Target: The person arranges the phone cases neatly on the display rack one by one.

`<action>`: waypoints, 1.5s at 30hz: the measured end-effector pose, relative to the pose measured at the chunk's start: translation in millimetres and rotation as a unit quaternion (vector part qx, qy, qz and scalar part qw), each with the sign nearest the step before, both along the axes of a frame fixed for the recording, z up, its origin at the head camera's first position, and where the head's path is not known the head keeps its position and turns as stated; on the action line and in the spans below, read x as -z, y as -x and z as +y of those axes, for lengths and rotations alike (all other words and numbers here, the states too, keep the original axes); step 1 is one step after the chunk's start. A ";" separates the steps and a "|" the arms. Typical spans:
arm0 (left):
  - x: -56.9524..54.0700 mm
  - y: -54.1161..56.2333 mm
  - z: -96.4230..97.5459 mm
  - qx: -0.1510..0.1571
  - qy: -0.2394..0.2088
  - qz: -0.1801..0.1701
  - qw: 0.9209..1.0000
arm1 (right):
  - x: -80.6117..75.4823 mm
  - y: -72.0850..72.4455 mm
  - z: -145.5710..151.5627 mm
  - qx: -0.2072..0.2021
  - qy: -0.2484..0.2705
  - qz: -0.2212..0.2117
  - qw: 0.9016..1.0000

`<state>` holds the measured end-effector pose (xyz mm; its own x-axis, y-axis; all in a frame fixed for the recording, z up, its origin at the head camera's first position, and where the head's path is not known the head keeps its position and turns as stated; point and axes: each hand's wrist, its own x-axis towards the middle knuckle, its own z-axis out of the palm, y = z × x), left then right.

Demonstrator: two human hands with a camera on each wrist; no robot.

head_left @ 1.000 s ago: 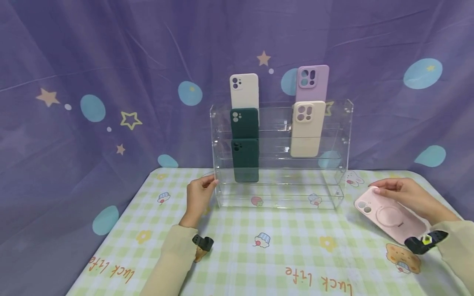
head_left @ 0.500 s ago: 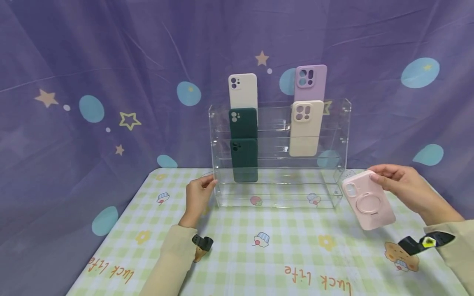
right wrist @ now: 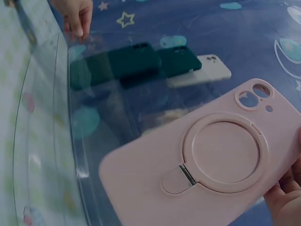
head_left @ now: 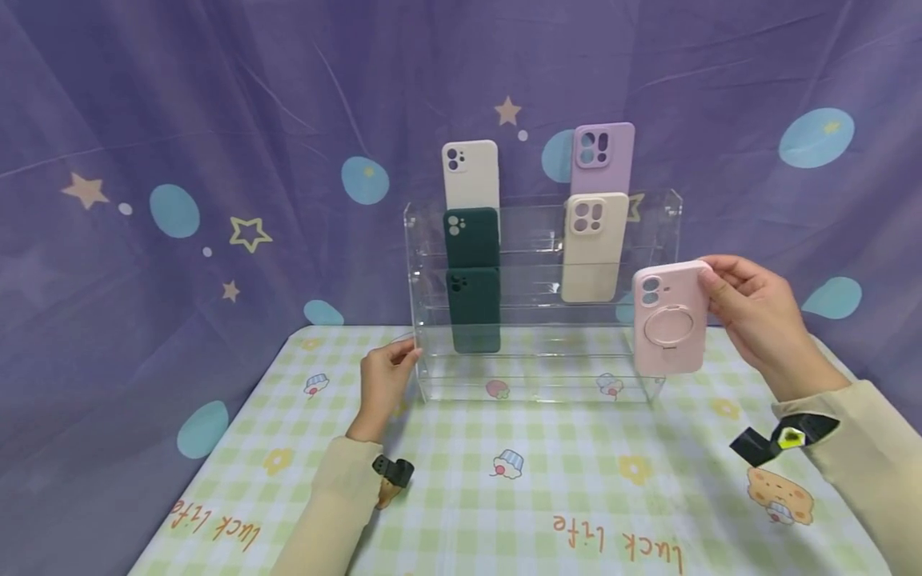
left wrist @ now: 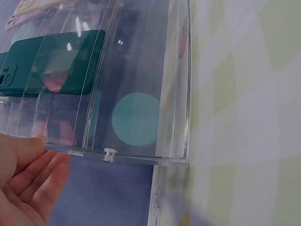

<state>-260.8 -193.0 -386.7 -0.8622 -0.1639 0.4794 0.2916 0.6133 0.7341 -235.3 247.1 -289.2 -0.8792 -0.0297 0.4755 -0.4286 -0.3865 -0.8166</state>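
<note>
My right hand (head_left: 759, 320) pinches a pink phone case (head_left: 673, 352) by its upper right corner. The case stands nearly upright before the right end of a clear acrylic display rack (head_left: 540, 352); the right wrist view shows its ring and small flap. Thumb and fingers of my left hand (head_left: 385, 384) grip the rack's left side panel (left wrist: 136, 159). On the rack's left, a white phone case (head_left: 471, 172) stands behind an upper dark green case (head_left: 471, 240) and a lower dark green case (head_left: 475, 312). To the right, a lilac case (head_left: 612, 172) stands behind a cream case (head_left: 592, 264).
The rack stands on a green-and-white checked tablecloth (head_left: 461, 512) near the table's back edge. Behind hangs a purple curtain (head_left: 288, 96) with stars and blue blobs. Black straps with small devices sit on both wrists, over beige sleeves.
My right hand has lifted the pink phone case up and left toward the rack, turning it from a slant to nearly upright. My left hand has stayed at the rack's side.
</note>
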 end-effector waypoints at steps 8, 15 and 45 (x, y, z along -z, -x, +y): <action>-2.2 -0.2 1.0 -0.002 0.003 0.003 1.000 | -23.8 16.1 -30.1 -0.003 0.064 0.020 0.998; -1.1 0.4 1.5 -0.002 0.002 0.010 1.000 | -33.0 33.3 -56.7 0.031 0.095 0.027 0.995; 0.2 0.7 0.2 -0.008 0.009 0.010 1.000 | 12.4 66.5 -85.6 0.115 0.029 -0.013 0.993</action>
